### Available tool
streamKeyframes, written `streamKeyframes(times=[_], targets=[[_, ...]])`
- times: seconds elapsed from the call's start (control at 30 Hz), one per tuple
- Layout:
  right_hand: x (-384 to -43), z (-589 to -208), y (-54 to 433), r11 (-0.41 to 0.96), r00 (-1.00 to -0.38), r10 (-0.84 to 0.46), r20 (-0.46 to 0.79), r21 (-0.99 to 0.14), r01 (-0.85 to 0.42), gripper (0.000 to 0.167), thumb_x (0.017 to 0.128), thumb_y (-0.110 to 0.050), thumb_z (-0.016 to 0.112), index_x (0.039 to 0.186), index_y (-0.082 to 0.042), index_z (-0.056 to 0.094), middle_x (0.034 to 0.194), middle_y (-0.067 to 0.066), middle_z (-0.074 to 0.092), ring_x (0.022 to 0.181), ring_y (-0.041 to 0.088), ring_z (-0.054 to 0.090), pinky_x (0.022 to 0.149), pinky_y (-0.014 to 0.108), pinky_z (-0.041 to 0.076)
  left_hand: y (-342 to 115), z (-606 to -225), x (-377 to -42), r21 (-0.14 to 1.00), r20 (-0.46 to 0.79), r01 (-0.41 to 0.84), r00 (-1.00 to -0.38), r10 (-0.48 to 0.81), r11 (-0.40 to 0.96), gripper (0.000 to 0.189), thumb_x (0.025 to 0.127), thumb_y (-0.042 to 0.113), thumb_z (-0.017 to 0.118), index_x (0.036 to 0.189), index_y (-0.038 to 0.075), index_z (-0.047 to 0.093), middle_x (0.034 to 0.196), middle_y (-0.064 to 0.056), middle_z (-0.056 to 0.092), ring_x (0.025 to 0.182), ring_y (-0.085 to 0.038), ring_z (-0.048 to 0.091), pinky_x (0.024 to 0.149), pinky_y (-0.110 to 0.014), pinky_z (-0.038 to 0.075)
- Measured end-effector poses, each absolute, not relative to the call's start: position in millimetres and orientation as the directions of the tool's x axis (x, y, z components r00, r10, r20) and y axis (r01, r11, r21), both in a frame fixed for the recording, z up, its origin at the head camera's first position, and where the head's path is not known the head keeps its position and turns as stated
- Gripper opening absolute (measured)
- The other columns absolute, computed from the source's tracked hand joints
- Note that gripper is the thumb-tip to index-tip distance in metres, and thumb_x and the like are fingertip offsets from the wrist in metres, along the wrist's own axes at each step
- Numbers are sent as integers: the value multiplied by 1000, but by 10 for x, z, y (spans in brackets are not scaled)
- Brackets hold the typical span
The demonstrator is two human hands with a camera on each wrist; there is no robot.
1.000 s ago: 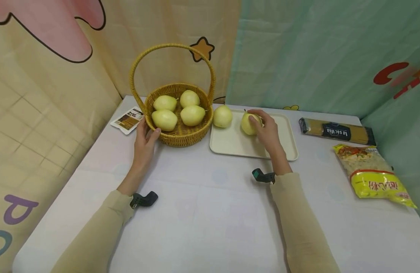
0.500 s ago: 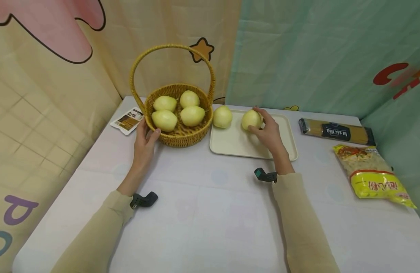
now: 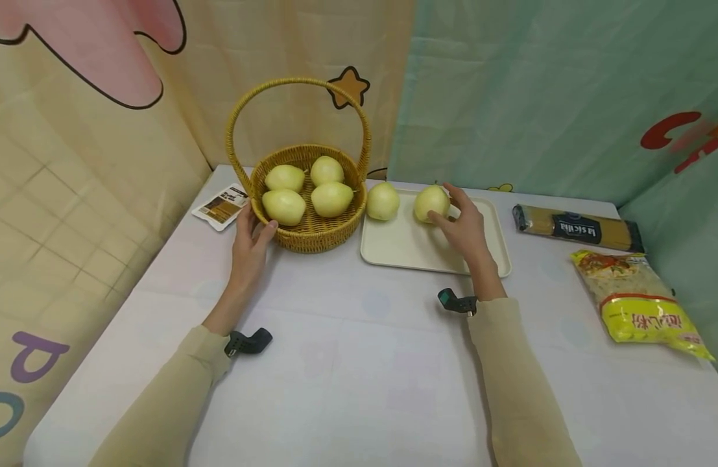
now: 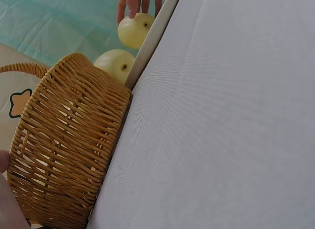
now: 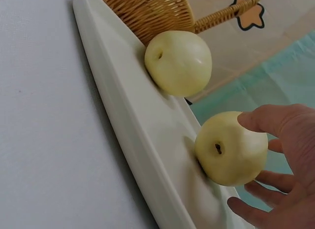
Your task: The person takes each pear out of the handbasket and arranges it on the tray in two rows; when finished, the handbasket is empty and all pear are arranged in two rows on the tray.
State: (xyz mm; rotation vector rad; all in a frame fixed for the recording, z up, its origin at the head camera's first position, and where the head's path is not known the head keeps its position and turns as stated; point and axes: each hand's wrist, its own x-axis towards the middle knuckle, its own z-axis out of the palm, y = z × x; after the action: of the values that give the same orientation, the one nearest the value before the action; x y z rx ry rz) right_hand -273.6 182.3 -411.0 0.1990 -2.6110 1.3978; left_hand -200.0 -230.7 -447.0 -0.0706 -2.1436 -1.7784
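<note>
My left hand (image 3: 250, 253) holds the near-left rim of a wicker basket (image 3: 314, 241), thumb at the front. Several pale yellow-green pears lie in it, including a front-left pear (image 3: 284, 207). A cream tray (image 3: 399, 250) stands to the right. On it, one pear (image 5: 178, 63) sits beside the basket and another pear (image 5: 229, 150) lies farther right. My right hand (image 3: 466, 228) is at that right-hand pear, thumb against its side and loosely spread fingers around its far right side. In the left wrist view, the basket hides most of the left hand.
A small white-and-brown packet (image 3: 222, 206) lies left of the basket. At the right are a spaghetti pack (image 3: 577, 228) and a yellow food bag (image 3: 641, 305). Curtains (image 3: 545, 91) hang behind the white-covered table (image 3: 347, 376). The basket's tall handle (image 3: 297, 80) arches upward.
The right hand's fingers have shifted from the pear's top to its right side and spread wider. That pear has turned slightly on the tray. The left hand keeps its place on the basket.
</note>
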Motion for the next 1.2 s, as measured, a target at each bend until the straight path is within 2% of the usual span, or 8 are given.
streamKeyframes(times=[0.13,0.3,0.67,1.2], targets=[[-2721,-4069,1809,548,-978,-15,207,-816,-182,74,99,-28,74,163,-16,40,168,15,39,155,35,38,123,58,41,-2312,-4451,-1989,942,301,262,-936,-185,208,74,107,26,57,168,13,19,174,-8,27,160,-24,26,132,-46,27],[-2683,-3978,1762,524,-977,16,213,-834,-173,78,99,-33,75,164,-14,37,169,10,37,157,30,35,125,54,38,-2324,-4432,-1977,942,305,268,-934,-185,201,72,107,26,57,168,11,21,173,-9,27,160,-25,27,131,-48,28],[-2580,-3726,1520,419,-960,39,279,-877,-238,78,95,-37,79,161,-14,43,165,10,43,153,25,40,127,52,36,-2345,-4435,-1966,942,298,256,-936,-190,215,71,107,27,57,167,12,23,173,-9,29,160,-24,28,131,-47,29],[-2386,-3636,953,383,-929,-200,312,-848,-367,71,96,-29,79,157,-13,47,161,5,49,150,26,46,121,51,45,-2291,-4451,-1973,946,294,258,-937,-190,195,70,108,22,57,168,10,21,173,-11,27,160,-26,27,131,-46,30]])
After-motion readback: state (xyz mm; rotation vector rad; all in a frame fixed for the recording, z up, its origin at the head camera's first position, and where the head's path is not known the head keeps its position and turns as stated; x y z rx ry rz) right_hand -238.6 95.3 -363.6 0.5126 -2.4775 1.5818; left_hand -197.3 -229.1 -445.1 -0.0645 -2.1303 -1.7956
